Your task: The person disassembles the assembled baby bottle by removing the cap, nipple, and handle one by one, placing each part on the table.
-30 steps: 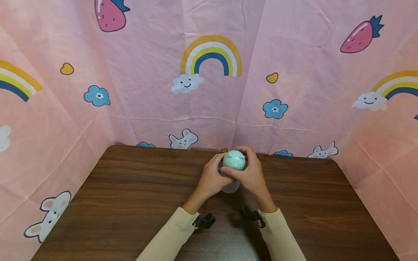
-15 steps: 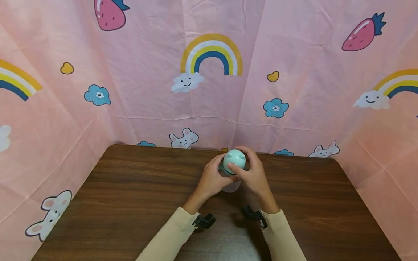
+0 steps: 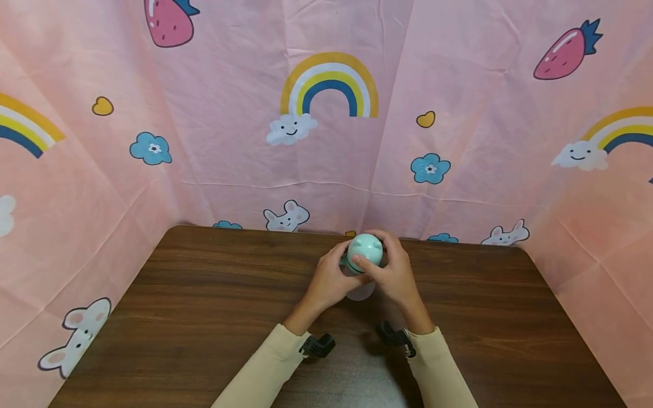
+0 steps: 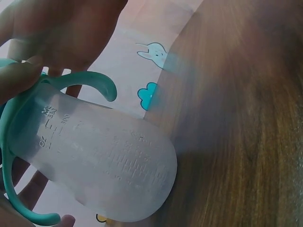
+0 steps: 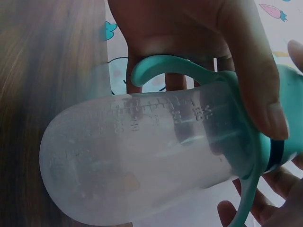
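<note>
A baby bottle (image 4: 109, 156) with a clear, marked body and a mint-green handle ring (image 5: 258, 156) stands between both hands near the back of the table. Its round mint cap (image 3: 365, 245) has two small ear-like bumps. Gripping the bottle just below the cap is the left hand (image 3: 330, 277), thumb across the front of the collar and fingers behind. From the other side the right hand (image 3: 397, 275) holds the cap, its thumb pressed on the front. The body's lower end overlaps the tabletop in the wrist views. A dark band shows under the cap in the right wrist view.
The brown wooden table (image 3: 214, 317) is bordered at the back and sides by a pink printed cloth (image 3: 229, 141). Both wrists carry black straps (image 3: 318, 344) over cream sleeves (image 3: 270, 362).
The right thumb has moved slightly up and rightward onto the cap's front, and a dark line now shows beneath the cap. The left hand keeps nearly the same place.
</note>
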Tool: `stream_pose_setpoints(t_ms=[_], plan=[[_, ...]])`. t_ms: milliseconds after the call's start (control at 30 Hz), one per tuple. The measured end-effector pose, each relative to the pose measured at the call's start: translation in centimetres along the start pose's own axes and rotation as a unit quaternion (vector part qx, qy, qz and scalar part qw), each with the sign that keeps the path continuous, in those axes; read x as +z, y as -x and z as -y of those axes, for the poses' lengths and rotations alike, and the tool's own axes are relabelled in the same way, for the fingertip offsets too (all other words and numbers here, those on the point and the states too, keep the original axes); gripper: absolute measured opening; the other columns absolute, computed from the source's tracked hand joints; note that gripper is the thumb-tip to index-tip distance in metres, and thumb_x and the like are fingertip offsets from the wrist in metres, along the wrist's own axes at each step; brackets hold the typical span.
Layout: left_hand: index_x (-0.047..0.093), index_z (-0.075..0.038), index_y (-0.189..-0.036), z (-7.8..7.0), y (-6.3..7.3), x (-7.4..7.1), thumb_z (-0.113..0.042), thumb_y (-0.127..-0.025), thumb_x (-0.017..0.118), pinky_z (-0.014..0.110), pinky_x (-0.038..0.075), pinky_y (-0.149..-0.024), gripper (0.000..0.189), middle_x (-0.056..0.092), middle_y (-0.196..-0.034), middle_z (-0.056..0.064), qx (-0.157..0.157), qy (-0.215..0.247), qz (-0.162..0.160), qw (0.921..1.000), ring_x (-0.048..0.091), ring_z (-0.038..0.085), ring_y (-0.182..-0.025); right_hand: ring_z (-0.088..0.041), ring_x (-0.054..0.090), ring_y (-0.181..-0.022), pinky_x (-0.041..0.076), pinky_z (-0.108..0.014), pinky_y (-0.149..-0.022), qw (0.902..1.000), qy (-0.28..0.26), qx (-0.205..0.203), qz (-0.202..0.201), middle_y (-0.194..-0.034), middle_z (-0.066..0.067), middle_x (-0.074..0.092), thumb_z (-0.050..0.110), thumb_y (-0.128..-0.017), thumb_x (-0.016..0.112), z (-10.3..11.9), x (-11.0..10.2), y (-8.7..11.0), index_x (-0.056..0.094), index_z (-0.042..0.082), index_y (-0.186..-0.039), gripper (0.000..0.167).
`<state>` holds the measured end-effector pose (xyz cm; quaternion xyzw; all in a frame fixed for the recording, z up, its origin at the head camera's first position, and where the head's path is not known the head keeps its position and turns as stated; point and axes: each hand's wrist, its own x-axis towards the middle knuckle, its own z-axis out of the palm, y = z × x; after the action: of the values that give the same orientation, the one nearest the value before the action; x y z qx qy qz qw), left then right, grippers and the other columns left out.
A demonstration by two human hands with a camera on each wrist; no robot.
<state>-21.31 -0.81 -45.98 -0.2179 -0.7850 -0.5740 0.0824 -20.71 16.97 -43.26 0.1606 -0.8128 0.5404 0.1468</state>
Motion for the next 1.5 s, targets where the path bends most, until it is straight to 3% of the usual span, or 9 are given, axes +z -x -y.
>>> stream_pose_setpoints(t_ms=[333,833,1067,1500], plan=[[0.062,-0.001,-0.151,-0.1,-0.1,0.1,-0.027,-0.087,0.095,0.058,0.057,-0.099,0.077,0.070,-0.136,0.016,-0.015,-0.021,-0.003,0.9997,0.068,0.035,-0.121,-0.029,0.056,-0.117,0.052,-0.053,-0.089,0.9992,0.037,-0.004,-0.016,-0.136,-0.009,0.066,0.026,-0.093,0.089,0.4,0.3,0.0,0.068,0.010,-0.140,0.054],[0.065,0.000,-0.146,0.1,-0.1,0.2,-0.024,-0.087,0.094,0.057,0.059,-0.096,0.070,0.074,-0.128,0.017,-0.016,-0.034,-0.010,0.9992,0.071,0.035,-0.115,-0.034,0.065,-0.111,0.056,-0.053,-0.087,0.9985,0.051,0.013,-0.014,-0.139,-0.018,0.063,0.031,-0.095,0.087,0.7,0.8,0.0,0.061,0.008,-0.149,0.064],[0.066,-0.001,-0.146,0.0,0.0,0.3,-0.026,-0.086,0.093,0.061,0.057,-0.098,0.070,0.073,-0.129,0.018,-0.033,-0.046,-0.009,0.9984,0.069,0.039,-0.117,-0.034,0.065,-0.106,0.056,-0.052,-0.084,0.9975,0.064,0.021,-0.021,-0.131,-0.018,0.065,0.033,-0.097,0.084,0.8,1.1,0.0,0.061,0.004,-0.143,0.059],[0.067,0.004,-0.143,0.0,0.1,0.4,-0.021,-0.082,0.093,0.062,0.056,-0.099,0.071,0.074,-0.127,0.023,-0.010,-0.058,-0.024,0.9980,0.070,0.041,-0.116,-0.032,0.070,-0.092,0.058,-0.048,-0.073,0.9960,0.061,-0.014,-0.064,-0.114,-0.017,0.072,0.027,-0.099,0.084,0.4,2.0,-0.1,0.064,0.000,-0.135,0.050]])
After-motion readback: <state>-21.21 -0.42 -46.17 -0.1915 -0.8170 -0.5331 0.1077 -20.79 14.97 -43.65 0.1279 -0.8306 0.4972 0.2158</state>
